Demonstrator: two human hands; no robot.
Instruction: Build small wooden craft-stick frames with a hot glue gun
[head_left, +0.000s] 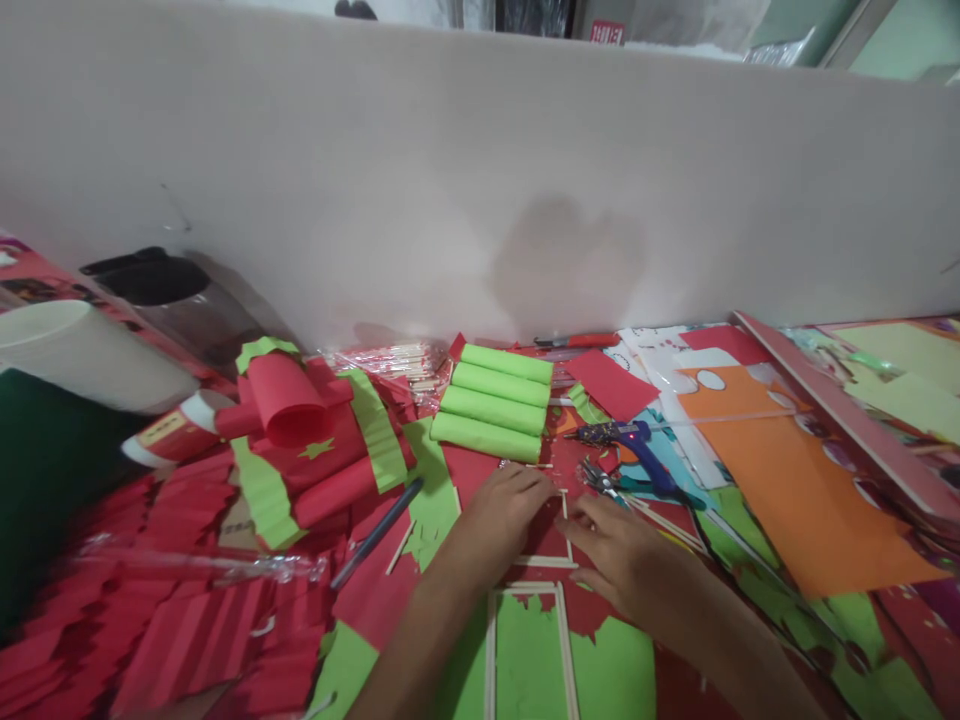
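Both hands are at a small rectangular frame of thin wooden sticks [537, 562] lying on red paper in the middle of the table. My left hand [517, 500] bends over its far left corner, fingers closed and their tips hidden. My right hand [626, 550] grips the right-hand stick of that frame with bent fingers, the thumb lower down near the corner. Closer to me, a second, longer stick frame [489, 650] lies on torn green paper [615, 670]. Just beyond my left hand is a row of rolled green paper tubes [495, 405].
A blue glue gun [649, 455] and wire cutters [604, 482] lie right of the hands. Orange paper [795, 500] is farther right. On the left are a red and green paper model [300, 440], a dark pen [375, 535] and pleated red paper [180, 640]. A white wall [450, 180] stands behind.
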